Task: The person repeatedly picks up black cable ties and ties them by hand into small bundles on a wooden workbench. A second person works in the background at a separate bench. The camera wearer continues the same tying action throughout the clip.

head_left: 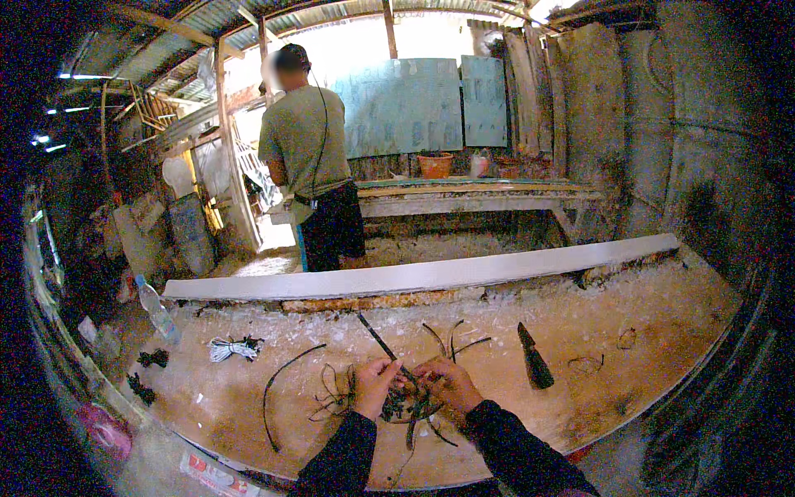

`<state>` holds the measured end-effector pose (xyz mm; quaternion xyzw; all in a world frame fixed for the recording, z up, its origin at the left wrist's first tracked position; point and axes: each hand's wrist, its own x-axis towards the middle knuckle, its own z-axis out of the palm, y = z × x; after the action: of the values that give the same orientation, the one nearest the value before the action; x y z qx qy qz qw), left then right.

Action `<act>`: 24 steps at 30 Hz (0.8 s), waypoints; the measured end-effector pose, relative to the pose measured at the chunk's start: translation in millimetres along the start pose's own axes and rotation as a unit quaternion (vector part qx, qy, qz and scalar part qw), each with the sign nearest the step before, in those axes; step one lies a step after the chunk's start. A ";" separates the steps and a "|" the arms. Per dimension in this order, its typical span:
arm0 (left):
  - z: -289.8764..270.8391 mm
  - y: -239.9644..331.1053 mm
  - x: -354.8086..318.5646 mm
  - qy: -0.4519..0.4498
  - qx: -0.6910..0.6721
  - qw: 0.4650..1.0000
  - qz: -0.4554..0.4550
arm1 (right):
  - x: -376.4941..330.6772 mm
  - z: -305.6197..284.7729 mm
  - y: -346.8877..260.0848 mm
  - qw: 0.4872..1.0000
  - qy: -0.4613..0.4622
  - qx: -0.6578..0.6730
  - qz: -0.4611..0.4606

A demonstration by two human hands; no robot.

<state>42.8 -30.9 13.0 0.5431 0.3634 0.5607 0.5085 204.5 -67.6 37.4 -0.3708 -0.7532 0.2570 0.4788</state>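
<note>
While white string [230, 350] lay on the bench [497, 369] to our left, we pinched a black strip [375, 334] with our left hand [376, 389] and right hand [451, 385], over a dark pile [397, 408].

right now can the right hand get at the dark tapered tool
Probably yes: the dark tapered tool lies to the right of the right hand, and nothing seems to block the way. The hand seems to grip the dark strip, and would likely have to let go first.
</note>
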 end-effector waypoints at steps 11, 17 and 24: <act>5.7 4.0 -2.4 -0.010 0.122 0.992 0.017 | -4.4 8.3 24.3 0.998 0.068 -0.002 -0.008; 6.4 7.3 -5.4 -0.022 0.026 0.998 -0.052 | -4.0 15.5 52.5 0.967 0.105 0.185 0.139; 11.0 8.9 -9.0 -0.063 0.054 0.996 -0.016 | -8.4 14.1 47.5 0.866 0.142 0.412 0.245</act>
<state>51.1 -43.1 21.0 0.5979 0.3692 0.4968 0.5093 208.7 -46.6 -8.1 -0.3452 -0.3871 0.5975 0.6115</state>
